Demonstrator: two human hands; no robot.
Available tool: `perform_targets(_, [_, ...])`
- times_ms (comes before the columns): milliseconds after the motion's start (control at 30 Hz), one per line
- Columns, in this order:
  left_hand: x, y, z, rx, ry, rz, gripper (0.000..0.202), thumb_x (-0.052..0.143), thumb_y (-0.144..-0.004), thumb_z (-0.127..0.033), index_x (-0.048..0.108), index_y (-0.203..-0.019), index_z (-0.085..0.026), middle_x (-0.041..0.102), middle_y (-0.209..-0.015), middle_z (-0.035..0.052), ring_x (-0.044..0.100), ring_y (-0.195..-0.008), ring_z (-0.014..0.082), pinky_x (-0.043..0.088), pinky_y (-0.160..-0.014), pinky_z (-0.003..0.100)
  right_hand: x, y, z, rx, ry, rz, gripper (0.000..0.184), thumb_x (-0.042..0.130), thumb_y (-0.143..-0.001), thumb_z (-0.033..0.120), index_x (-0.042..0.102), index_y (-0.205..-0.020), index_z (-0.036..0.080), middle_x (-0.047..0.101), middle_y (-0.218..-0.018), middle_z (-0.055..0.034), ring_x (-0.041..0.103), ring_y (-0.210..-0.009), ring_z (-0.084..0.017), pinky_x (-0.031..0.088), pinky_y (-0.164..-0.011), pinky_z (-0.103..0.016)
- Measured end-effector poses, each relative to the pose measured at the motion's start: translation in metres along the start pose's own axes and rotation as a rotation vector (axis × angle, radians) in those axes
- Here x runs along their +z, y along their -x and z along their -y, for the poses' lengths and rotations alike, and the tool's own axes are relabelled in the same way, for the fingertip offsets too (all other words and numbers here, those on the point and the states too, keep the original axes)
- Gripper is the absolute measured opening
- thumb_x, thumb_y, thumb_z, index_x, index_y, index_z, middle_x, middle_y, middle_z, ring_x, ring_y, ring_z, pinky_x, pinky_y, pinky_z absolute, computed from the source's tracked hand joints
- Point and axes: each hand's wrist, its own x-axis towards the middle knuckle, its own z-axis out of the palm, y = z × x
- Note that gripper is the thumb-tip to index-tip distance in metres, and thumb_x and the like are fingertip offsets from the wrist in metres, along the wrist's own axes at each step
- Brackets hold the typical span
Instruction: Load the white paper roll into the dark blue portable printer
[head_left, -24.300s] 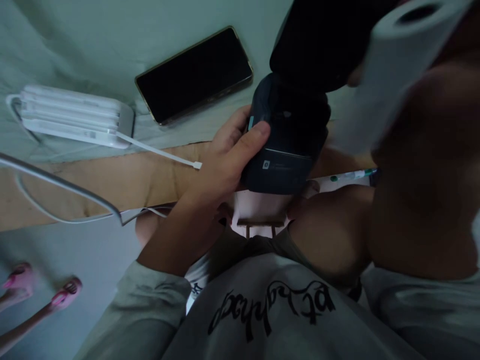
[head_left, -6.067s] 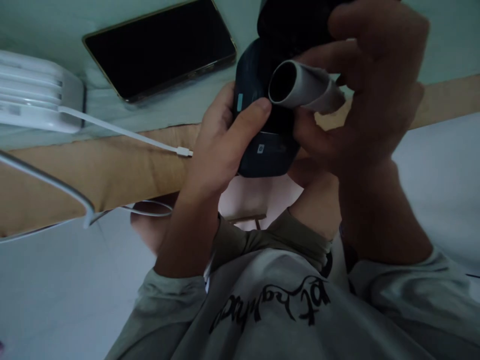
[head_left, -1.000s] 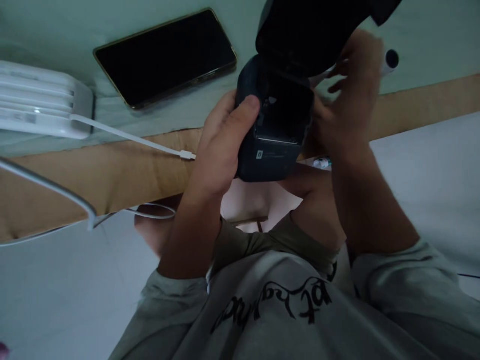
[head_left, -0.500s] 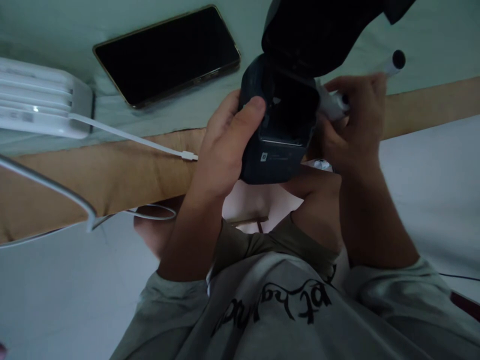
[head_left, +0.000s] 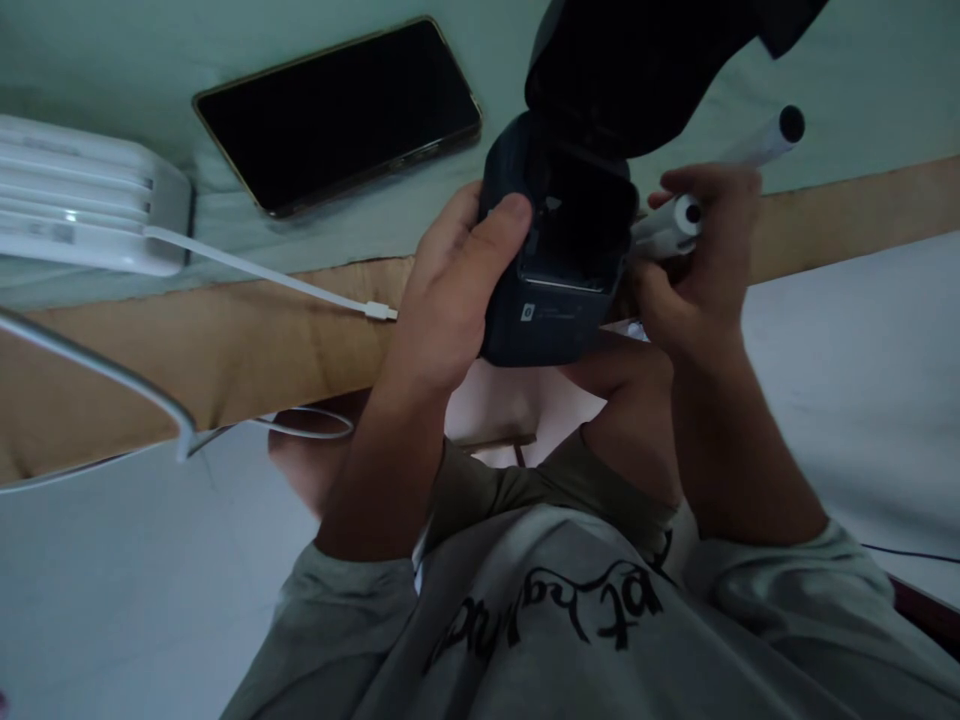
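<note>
A dark blue boxy device (head_left: 544, 335), which looks like a small portable printer, is tilted up in front of me with its black lid (head_left: 615, 75) swung open. My left hand (head_left: 450, 285) grips its left side, thumb on the rim of the dark inner hollow. Against the right side, my right hand (head_left: 697, 250) has its fingers curled round a short white tube-shaped piece (head_left: 667, 230) with a dark hole in its end. Behind those fingers sticks out a longer white tube (head_left: 761, 142) with a dark end; whether the hand holds it too is hidden.
A dark-screened phone (head_left: 337, 115) lies on the pale green cloth at the back. Left of it sits a white power bank (head_left: 90, 195) with a white cable (head_left: 277, 280) running towards my left wrist. The table's brown edge (head_left: 300, 340) crosses above my lap.
My right hand has shifted slightly left and down, and the white piece in it shows its end more clearly. The left hand and the device have barely moved.
</note>
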Motion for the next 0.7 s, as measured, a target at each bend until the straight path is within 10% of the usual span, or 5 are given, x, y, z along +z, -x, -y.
perform_targets(367, [-0.007, -0.001, 0.001, -0.009, -0.084, 0.043, 0.019, 0.055, -0.084, -0.033, 0.056, -0.073, -0.017, 0.051, -0.067, -0.0005, 0.046, -0.062, 0.0062, 0.039, -0.056, 0.021, 0.001, -0.003, 0.012, -0.267, -0.11, -0.28, 0.047, 0.053, -0.076, 0.034, 0.038, -0.121, 0.037, 0.041, -0.108, 0.0004, 0.051, -0.092, -0.006, 0.049, -0.078, -0.026])
perform_targets(533, [-0.014, -0.005, 0.005, 0.005, -0.175, 0.05, 0.026, 0.066, -0.077, -0.039, 0.061, -0.091, -0.018, 0.056, -0.083, 0.0022, 0.05, -0.079, 0.0104, 0.039, -0.069, 0.024, -0.011, -0.005, 0.057, -0.51, 0.01, -0.04, 0.062, 0.058, -0.074, 0.018, 0.041, -0.131, 0.035, 0.053, -0.123, 0.0055, 0.057, -0.112, -0.009, 0.051, -0.097, -0.027])
perform_targets(700, [-0.015, -0.005, 0.008, 0.017, -0.178, 0.069, 0.02, 0.064, -0.077, -0.035, 0.061, -0.093, -0.022, 0.057, -0.088, 0.0019, 0.052, -0.085, 0.0133, 0.041, -0.078, 0.026, -0.006, -0.01, 0.071, -0.323, 0.2, 0.08, 0.032, 0.052, -0.082, 0.029, 0.051, -0.114, 0.028, 0.059, -0.117, 0.0049, 0.061, -0.11, -0.011, 0.053, -0.09, -0.032])
